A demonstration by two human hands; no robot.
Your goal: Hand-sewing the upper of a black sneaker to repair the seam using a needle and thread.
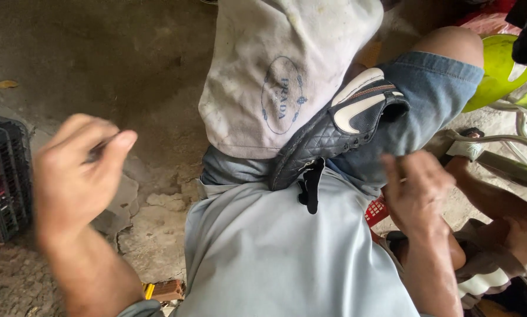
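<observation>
White cloth bag (275, 76) draped over left thigh, oval blue printed emblem on face. Black quilted shoe (340, 132), white stripes, wedged between knees on lap, sole side away; stitching progress cannot tell. Left hand (78, 176) raised clear, fingers pinched on thin dark item, blurred. Right hand (416, 191) beside shoe, fingers loosely curled, apparently empty. Black crate (5, 176) at left edge.

two hands (78, 170), one black shoe (340, 129), one white cloth (275, 70).
</observation>
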